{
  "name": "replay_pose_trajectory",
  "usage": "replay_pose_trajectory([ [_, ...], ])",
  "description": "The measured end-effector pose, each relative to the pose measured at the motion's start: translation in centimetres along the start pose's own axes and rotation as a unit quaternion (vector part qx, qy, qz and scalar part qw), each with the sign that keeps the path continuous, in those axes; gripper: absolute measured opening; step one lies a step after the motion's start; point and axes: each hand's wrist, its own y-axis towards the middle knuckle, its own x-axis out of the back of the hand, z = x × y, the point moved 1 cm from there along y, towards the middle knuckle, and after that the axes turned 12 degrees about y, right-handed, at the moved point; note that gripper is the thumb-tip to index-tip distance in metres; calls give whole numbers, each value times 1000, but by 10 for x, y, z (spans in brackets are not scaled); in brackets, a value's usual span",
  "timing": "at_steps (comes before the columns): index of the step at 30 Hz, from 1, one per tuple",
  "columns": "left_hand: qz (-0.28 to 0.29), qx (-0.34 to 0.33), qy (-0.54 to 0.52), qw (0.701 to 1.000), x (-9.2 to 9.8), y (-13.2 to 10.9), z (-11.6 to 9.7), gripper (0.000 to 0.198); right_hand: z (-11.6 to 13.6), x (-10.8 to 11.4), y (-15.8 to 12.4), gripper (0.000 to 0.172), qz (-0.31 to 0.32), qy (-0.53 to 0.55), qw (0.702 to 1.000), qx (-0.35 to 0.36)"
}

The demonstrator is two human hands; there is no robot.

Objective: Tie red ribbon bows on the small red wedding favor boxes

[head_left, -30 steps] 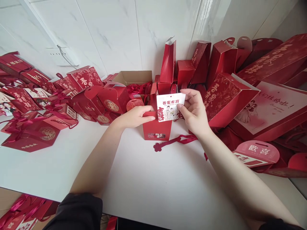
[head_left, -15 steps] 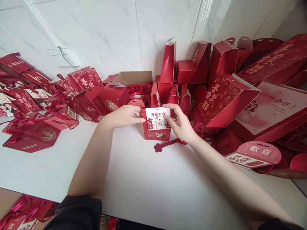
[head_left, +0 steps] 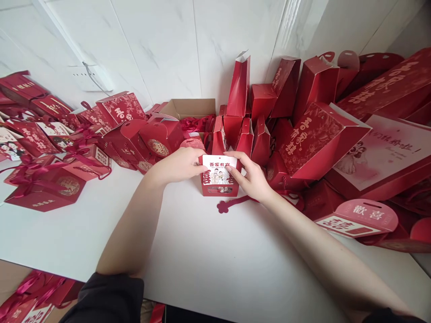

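A small red gift box (head_left: 219,191) stands upright on the white table, with a window low in its front. Over its upper front lies a white printed flap (head_left: 218,176) showing a cartoon couple and red characters. My left hand (head_left: 188,165) pinches the box's upper left corner, thumb on the front. At the upper right, my right hand (head_left: 251,174) grips the box, its thumb pressed on the flap and its fingers over the top edge. Beside the box's base lies a dark red ribbon (head_left: 232,204) with a flower-shaped end, partly behind my right hand.
Several red gift boxes (head_left: 296,139) crowd the right side and back. More ribbon-tied boxes (head_left: 47,188) stand at the left. A cardboard carton (head_left: 191,107) with red ribbons sits against the tiled wall. The table's front edge (head_left: 188,309) is near me.
The white flap now lies flatter and squarer against the box front. My left thumb has come onto its left edge, and my right thumb has shifted slightly left and down.
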Motion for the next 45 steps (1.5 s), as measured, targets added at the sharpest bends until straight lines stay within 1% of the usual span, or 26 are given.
replay_pose_trajectory([
  [4, 31, 3, 16, 999, -6, 4, -1, 28, 1, 3, 1, 28, 19, -8, 1000, 6],
  [9, 63, -6, 8, 998, -4, 4, 1, 31, 2, 8, 3, 27, 37, -27, 998, 30],
  [12, 78, 9, 27, 997, -2, 3, 2, 36, 3, 10, 3, 27, 36, -31, 998, 37],
  [15, 86, 27, 20, 996, -2, 2, 4, 37, 3, 12, 3, 29, 36, -35, 998, 45],
  [18, 86, 37, 9, 996, -2, 2, 6, 36, 3, 14, 2, 31, 42, -42, 997, 51],
  [21, 83, 35, 25, 996, -1, 0, 7, 36, 4, 16, 3, 30, 46, -45, 996, 57],
  [24, 81, 39, 46, 995, 1, -2, 7, 37, 7, 17, 3, 26, 33, -42, 997, 61],
  [29, 49, 53, 77, 994, 3, -5, 9, 38, 6, 16, 3, 21, 30, -38, 998, 35],
  [35, 67, 44, 84, 993, 0, -7, 3, 42, 3, 16, 2, 21, 48, -40, 998, 31],
  [40, 53, 45, 88, 994, -5, -5, 0, 44, 2, 16, 2, 22, 61, -54, 996, 21],
  [45, 42, 38, 110, 992, -8, -2, -1, 41, 0, 12, 1, 23, 68, -71, 995, 27],
])
